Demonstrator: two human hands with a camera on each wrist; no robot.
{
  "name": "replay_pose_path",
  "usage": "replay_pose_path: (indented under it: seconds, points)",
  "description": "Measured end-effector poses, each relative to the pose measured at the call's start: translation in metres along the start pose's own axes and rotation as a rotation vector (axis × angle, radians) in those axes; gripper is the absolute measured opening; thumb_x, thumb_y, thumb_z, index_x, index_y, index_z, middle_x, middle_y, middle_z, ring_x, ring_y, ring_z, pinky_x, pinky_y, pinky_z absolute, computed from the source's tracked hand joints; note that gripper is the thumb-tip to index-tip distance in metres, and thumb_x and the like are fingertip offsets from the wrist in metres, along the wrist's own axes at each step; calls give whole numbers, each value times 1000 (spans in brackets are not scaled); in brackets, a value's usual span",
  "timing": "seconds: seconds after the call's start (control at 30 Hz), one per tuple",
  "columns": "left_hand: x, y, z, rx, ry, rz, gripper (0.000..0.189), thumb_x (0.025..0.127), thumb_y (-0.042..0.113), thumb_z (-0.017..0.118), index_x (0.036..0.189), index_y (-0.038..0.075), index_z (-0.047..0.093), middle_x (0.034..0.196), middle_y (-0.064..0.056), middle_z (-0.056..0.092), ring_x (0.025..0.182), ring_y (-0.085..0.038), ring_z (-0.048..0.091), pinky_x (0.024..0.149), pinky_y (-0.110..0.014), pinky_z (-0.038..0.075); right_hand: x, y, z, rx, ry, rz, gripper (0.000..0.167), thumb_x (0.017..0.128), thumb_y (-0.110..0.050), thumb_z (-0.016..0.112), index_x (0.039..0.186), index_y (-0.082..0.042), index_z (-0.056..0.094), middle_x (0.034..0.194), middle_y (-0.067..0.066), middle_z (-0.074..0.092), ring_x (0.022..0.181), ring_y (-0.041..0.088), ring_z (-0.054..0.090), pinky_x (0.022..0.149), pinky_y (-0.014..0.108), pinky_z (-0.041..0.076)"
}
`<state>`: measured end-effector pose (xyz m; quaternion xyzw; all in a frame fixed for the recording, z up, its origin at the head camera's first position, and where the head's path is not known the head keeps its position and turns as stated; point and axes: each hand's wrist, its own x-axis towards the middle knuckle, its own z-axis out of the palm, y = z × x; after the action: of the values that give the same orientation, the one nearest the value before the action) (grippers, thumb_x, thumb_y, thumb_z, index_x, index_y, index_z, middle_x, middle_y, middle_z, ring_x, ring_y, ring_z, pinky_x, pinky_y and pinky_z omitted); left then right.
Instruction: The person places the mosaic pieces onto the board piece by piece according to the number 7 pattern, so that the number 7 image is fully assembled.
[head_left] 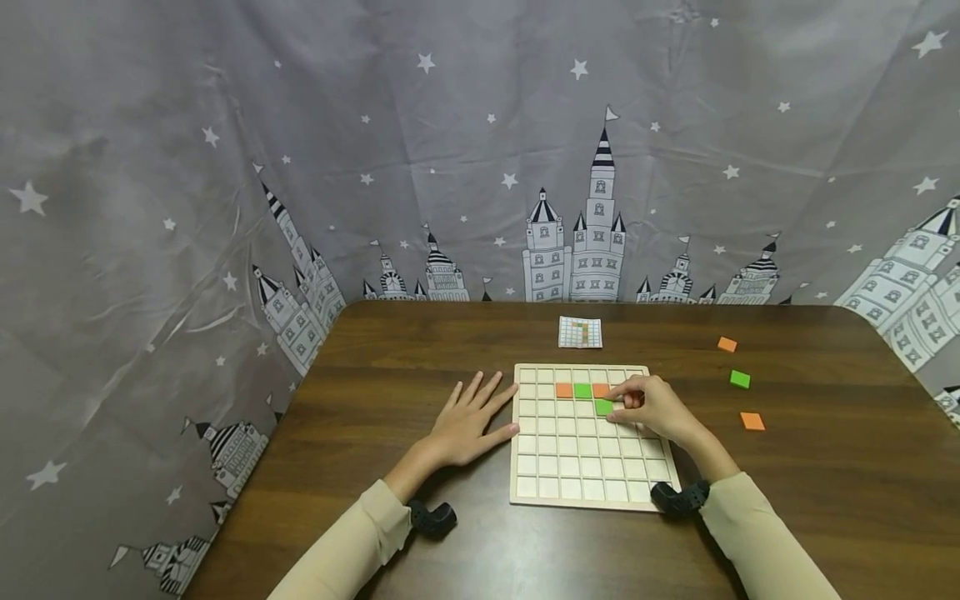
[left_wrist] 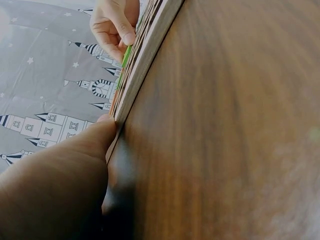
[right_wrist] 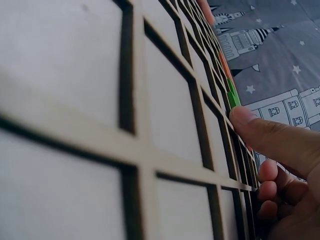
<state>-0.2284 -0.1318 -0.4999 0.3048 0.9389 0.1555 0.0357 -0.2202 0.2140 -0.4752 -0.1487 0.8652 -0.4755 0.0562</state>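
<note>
A pale wooden grid board (head_left: 570, 446) lies on the table. In its second row from the far side sit an orange tile (head_left: 564, 390), a green tile (head_left: 582, 391) and another orange tile (head_left: 601, 390), side by side. My right hand (head_left: 658, 407) pinches a second green tile (head_left: 603, 407) between thumb and fingers, over the third-row square just below the right-hand orange tile; the left wrist view shows this green tile (left_wrist: 126, 56) tilted at the fingertips. Spread flat on the table, my left hand (head_left: 467, 423) touches the board's left edge with its fingertips.
Right of the board lie loose tiles: an orange tile (head_left: 727, 343) at the back, a green tile (head_left: 740, 379), and a nearer orange tile (head_left: 752, 422). A small printed grid card (head_left: 580, 332) lies behind the board. A grey castle-print curtain (head_left: 465, 167) hangs behind the brown table (head_left: 420, 342).
</note>
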Motion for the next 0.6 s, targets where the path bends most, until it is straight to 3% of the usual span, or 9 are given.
replay_pose_path:
  seconds: [0.6]
  points:
    - [1, 0, -1, 22, -8, -3, 71, 100, 66, 33, 161, 31, 20, 167, -4, 9, 152, -32, 0, 118, -57, -1, -2, -3, -4, 56, -1, 36, 31, 80, -5, 83, 107, 6, 74, 75, 5, 51, 68, 15, 44, 57, 22, 36]
